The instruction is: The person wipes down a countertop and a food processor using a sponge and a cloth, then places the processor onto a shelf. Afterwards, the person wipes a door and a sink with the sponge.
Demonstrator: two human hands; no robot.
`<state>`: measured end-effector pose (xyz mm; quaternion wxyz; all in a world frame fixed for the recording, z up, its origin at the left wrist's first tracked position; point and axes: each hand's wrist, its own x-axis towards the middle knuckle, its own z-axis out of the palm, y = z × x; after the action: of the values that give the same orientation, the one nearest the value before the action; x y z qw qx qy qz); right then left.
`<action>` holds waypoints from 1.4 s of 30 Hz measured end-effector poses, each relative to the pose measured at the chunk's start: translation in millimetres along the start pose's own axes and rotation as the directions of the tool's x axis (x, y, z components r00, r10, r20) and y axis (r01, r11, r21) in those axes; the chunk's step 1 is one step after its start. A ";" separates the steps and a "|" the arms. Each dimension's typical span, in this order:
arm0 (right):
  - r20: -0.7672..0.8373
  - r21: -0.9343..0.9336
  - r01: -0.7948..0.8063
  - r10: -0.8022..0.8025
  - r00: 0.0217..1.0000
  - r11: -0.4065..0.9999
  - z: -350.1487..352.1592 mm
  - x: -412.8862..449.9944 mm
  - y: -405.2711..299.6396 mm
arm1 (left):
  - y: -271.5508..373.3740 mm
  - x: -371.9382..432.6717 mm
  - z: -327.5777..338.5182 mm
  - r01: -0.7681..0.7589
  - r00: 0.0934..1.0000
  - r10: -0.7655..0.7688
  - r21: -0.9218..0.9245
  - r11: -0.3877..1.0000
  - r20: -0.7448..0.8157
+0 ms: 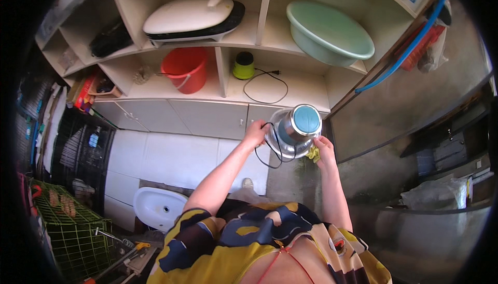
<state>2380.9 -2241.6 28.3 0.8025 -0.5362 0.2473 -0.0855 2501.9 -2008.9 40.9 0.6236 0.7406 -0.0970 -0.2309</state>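
Observation:
Between my two hands is a small electric food chopper (306, 119) with a blue-topped steel motor unit sitting on a clear bowl (277, 117). My left hand (256, 133) grips the bowl's left side together with the black power cord (275, 166), which hangs in loops. My right hand (325, 150) holds the bowl's lower right edge and a crumpled yellow-green cloth (313, 154). Beyond them, on the lower shelf, a green and black appliance part (244, 66) stands beside a cord with a plug (276, 72).
Above is an open shelf unit (241, 47) holding a red bucket (190, 70), a white electric griddle (190, 17) and a pale green basin (330, 31). A blue hose (408, 45) hangs at right. A white washbasin (160, 208) and green wire cage (74, 222) are lower left.

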 end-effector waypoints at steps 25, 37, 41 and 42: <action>-0.074 0.108 -0.058 0.066 0.995 0.993 -43.4 358.1 -6.6 | -71.4 379.2 46.1 -0.046 0.967 0.181 0.579 0.814 -0.178; 0.174 0.064 -0.127 0.115 0.978 0.990 -61.3 457.1 0.6 | -64.6 426.7 43.3 -0.536 0.826 0.400 -0.335 0.775 -0.398; 0.201 0.077 -0.142 0.124 0.972 0.987 -32.9 476.0 -2.9 | -49.5 421.3 12.1 -0.536 0.832 0.418 -0.337 0.774 -0.364; 0.206 0.074 -0.147 0.129 0.970 0.986 -29.2 477.9 -4.2 | -50.3 417.6 8.3 -0.517 0.841 0.411 -0.298 0.803 -0.352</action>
<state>2779.6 -2459.6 -122.6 0.8504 -0.4873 0.1978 0.0140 2856.0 -2186.2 -101.0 0.8000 0.5821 -0.1440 0.0190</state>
